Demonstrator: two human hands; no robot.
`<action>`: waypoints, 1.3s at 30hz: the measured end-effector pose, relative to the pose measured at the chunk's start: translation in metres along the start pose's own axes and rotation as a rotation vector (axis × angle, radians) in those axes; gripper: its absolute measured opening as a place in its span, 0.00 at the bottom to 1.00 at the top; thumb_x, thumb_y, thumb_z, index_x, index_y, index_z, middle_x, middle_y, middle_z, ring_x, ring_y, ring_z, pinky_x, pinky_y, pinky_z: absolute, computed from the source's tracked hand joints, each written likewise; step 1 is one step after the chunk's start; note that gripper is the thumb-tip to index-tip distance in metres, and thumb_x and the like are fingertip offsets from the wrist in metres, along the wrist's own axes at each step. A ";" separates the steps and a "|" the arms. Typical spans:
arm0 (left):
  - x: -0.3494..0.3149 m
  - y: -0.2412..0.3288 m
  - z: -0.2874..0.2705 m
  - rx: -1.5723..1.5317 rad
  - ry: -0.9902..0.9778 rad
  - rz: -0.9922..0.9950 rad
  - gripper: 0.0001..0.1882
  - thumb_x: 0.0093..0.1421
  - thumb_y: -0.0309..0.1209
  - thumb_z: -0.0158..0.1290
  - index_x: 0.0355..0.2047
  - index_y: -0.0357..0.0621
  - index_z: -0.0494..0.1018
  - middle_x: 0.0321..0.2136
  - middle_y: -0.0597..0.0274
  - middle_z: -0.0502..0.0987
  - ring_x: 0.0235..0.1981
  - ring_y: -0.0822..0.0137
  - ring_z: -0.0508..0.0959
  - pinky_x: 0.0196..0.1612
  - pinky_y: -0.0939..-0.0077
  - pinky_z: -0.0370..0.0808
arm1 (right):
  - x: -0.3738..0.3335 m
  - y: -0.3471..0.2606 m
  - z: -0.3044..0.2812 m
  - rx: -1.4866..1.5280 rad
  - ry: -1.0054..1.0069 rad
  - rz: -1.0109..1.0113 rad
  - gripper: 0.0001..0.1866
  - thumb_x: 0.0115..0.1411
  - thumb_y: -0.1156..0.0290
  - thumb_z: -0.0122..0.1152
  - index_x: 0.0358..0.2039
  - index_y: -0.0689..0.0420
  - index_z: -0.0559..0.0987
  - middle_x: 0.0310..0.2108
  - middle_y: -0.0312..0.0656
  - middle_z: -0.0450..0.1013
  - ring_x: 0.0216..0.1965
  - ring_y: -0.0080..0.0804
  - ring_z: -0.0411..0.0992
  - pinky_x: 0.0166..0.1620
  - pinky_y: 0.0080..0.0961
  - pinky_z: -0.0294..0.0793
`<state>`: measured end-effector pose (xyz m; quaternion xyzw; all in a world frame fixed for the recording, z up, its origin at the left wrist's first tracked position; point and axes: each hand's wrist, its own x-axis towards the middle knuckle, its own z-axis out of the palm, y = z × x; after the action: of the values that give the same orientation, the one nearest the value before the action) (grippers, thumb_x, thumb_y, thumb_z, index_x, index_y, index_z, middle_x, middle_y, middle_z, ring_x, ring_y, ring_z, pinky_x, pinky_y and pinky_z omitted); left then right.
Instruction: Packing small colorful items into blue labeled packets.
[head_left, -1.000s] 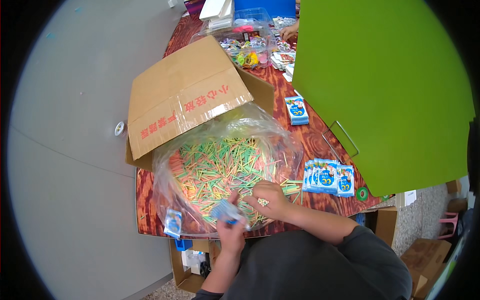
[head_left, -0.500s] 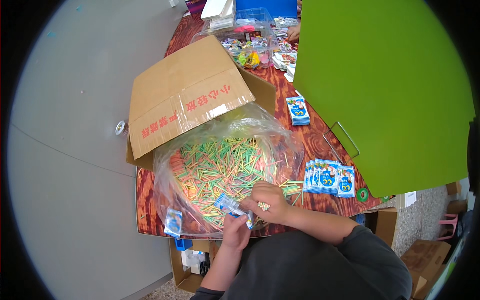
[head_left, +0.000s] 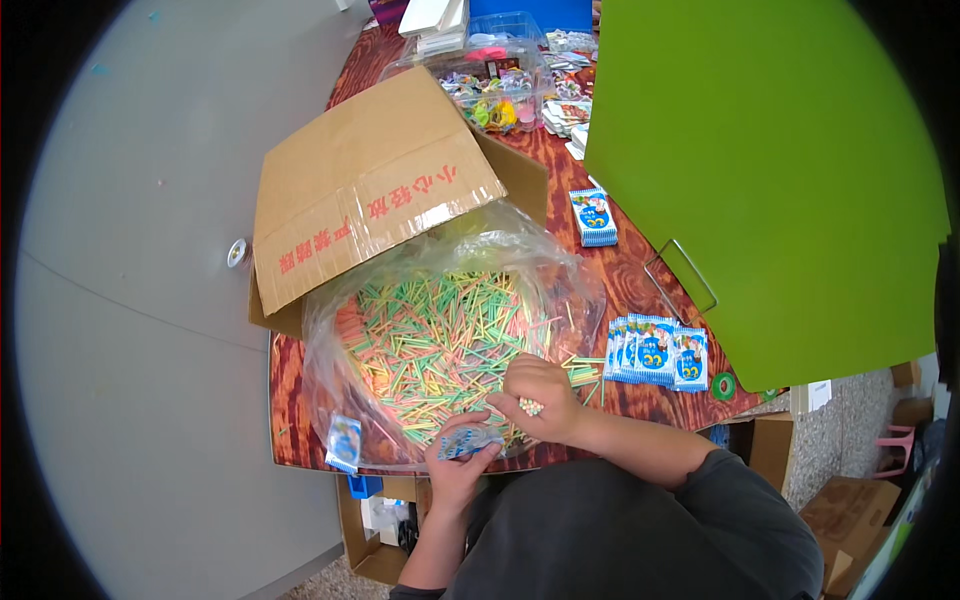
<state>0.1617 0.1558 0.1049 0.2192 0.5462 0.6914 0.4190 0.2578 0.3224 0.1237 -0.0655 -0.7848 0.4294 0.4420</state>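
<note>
Thin pastel candy sticks (head_left: 440, 325) in pink, green and yellow fill a clear plastic bag (head_left: 325, 365) in front of me. My left hand (head_left: 455, 480) is closed on a small blue-and-clear packet (head_left: 470, 441) at the bag's near edge; whether the packet's mouth is open I cannot tell. Just to its right, my right hand (head_left: 548, 388) is wrapped round a bundle of candy sticks (head_left: 530, 407), whose ends poke out of the fist. The right fingertips are close to the packet, and I cannot tell if they touch it.
A cardboard box (head_left: 375, 190) covers the bag's far side. Blue-and-white packets (head_left: 640, 350) lie at right, with a packet stack (head_left: 594, 218) farther back and one packet (head_left: 344, 443) at left. A green panel (head_left: 760, 180) with a metal handle (head_left: 690, 275) bounds the right side.
The packet has turned from slanting down toward me to lying nearly level in my left hand, which moved slightly left. My right hand keeps its bundle. Another person's hand at the far end has gone from view.
</note>
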 end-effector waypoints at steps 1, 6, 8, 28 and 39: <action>0.000 0.000 0.000 0.000 0.001 -0.002 0.21 0.50 0.16 0.64 0.45 0.31 0.74 0.44 0.58 0.76 0.40 0.71 0.78 0.44 0.79 0.77 | 0.000 -0.001 0.000 -0.001 0.009 -0.008 0.14 0.53 0.78 0.68 0.18 0.61 0.70 0.17 0.43 0.65 0.21 0.40 0.65 0.27 0.34 0.63; -0.001 0.000 0.006 0.190 -0.007 0.065 0.14 0.48 0.16 0.65 0.36 0.34 0.78 0.45 0.55 0.76 0.43 0.69 0.77 0.45 0.75 0.76 | 0.000 0.000 0.000 0.004 0.019 0.000 0.14 0.53 0.78 0.68 0.18 0.61 0.70 0.18 0.43 0.65 0.21 0.40 0.65 0.27 0.33 0.63; 0.001 -0.002 0.005 0.219 -0.026 0.098 0.14 0.48 0.16 0.65 0.37 0.34 0.78 0.44 0.55 0.76 0.44 0.68 0.77 0.46 0.75 0.75 | 0.000 0.001 -0.001 0.008 0.022 0.000 0.14 0.53 0.78 0.68 0.18 0.61 0.70 0.18 0.43 0.65 0.21 0.40 0.65 0.27 0.33 0.63; -0.002 -0.003 0.002 0.265 -0.044 0.195 0.15 0.46 0.16 0.66 0.35 0.37 0.77 0.42 0.53 0.77 0.46 0.62 0.76 0.49 0.69 0.74 | 0.000 0.002 -0.001 0.000 0.018 0.003 0.13 0.53 0.79 0.67 0.18 0.61 0.70 0.18 0.43 0.65 0.21 0.40 0.65 0.26 0.33 0.63; 0.002 -0.003 0.002 0.262 -0.057 0.193 0.15 0.46 0.16 0.66 0.35 0.37 0.77 0.42 0.53 0.77 0.46 0.61 0.77 0.49 0.69 0.74 | -0.001 0.004 -0.003 -0.016 0.018 -0.006 0.14 0.53 0.78 0.68 0.18 0.61 0.70 0.18 0.43 0.65 0.20 0.41 0.65 0.27 0.33 0.63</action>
<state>0.1629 0.1583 0.1025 0.3432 0.5959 0.6448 0.3338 0.2597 0.3262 0.1204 -0.0705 -0.7844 0.4210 0.4500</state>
